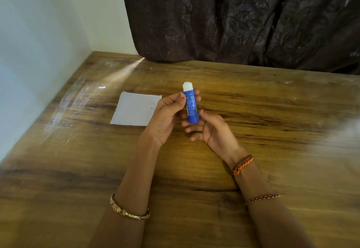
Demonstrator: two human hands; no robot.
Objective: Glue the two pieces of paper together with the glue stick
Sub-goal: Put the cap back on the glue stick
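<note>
A blue glue stick [191, 105] stands upright above the table, uncapped, with white glue showing at its top. My left hand [167, 119] grips the upper part of its barrel between thumb and fingers. My right hand [208, 129] pinches its lower end with thumb and fingertips. A white piece of paper [134, 109] lies flat on the wooden table [253, 111], just left of my left hand. I can make out only one sheet; whether a second lies on it I cannot tell. The cap is not visible.
A dark patterned curtain [243, 19] hangs over the table's far edge. A pale wall [39, 43] runs along the table's left side. Bracelets sit on both wrists.
</note>
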